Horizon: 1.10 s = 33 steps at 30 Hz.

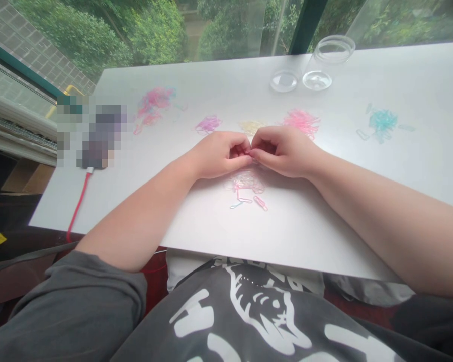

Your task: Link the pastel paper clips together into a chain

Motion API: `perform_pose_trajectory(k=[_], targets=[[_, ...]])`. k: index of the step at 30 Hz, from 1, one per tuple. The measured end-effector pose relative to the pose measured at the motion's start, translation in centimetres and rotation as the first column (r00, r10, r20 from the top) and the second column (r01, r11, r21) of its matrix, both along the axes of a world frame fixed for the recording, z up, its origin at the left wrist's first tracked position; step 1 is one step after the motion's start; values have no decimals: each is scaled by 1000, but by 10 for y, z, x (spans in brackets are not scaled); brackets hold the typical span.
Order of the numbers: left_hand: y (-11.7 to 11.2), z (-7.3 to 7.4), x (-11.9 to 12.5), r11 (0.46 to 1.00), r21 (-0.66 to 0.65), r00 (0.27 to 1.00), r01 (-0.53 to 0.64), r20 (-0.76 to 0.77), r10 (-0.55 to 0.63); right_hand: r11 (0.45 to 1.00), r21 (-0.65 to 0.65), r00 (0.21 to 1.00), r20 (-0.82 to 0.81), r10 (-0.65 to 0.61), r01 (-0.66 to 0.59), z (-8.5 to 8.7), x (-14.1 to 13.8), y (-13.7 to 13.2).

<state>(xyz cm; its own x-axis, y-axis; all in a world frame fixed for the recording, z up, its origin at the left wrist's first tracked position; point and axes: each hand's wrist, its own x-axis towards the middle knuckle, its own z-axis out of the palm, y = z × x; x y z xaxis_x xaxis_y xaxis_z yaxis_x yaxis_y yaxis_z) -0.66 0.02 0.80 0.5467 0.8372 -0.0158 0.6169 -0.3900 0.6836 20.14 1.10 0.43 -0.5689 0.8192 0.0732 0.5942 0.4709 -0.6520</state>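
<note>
My left hand (218,155) and my right hand (286,151) meet at the fingertips over the middle of the table. Each has thumb and index finger pinched together. Whatever they hold is too small and hidden to make out. Just below them lies a loose pile of pale pink and clear pieces (249,182) that look like paper clips. A pink paper clip (260,203) and a light blue one (237,205) lie on its near side. Beyond my fingers is a yellow pile (252,126), partly covered by my right hand. A pink pile (300,122) sits behind that hand.
A purple pile (208,123), a mixed pink and blue pile (156,103) and a teal pile (383,122) are spread over the white table (218,226). A clear jar (329,63) and a round clear lid (283,81) stand near the window. A blurred phone-like object (101,136) with a red cable (79,203) lies left.
</note>
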Motion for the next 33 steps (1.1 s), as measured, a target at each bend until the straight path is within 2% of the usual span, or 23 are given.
perform_pose_trajectory(k=[6,10,16,22,33], targets=[[0,-1,0,1000,10,1000,-2,15,2,999,30,1000,24,20,-21,-3,2,2],[0,-3,0,1000,24,999,0,35,-1,1000,-7,1000,28,1,-1,-3,2,2],[0,-1,1,1000,20,1000,-15,-7,16,1000,17,1000,-11,-9,9,-6,2,2],[0,-2,0,999,32,1000,-17,-20,17,1000,11,999,48,-22,22,-2,1,1],[-1,-1,1,999,15,999,-43,-10,43,999,-6,999,27,-33,33,3,0,-2]])
